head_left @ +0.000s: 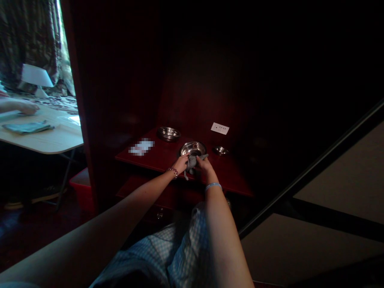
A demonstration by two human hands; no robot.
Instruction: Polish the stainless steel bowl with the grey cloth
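A shiny metal bowl is at the front of the dark red shelf, its open side facing up. At its near left rim, my left hand is closed, gripping the edge beside a cloth. My right hand is closed on that grey cloth, which is bunched against the bowl's near side and hangs down in front. Most fingertips are hidden by the cloth and the dim light. Stacked metal bowls stand behind on the left, and a small metal bowl sits to the right.
A blurred pale item lies on the shelf's left. A white socket plate is on the back wall. Further left, another person's hand rests on a folding table with a folded cloth and a lamp. A red box stands below.
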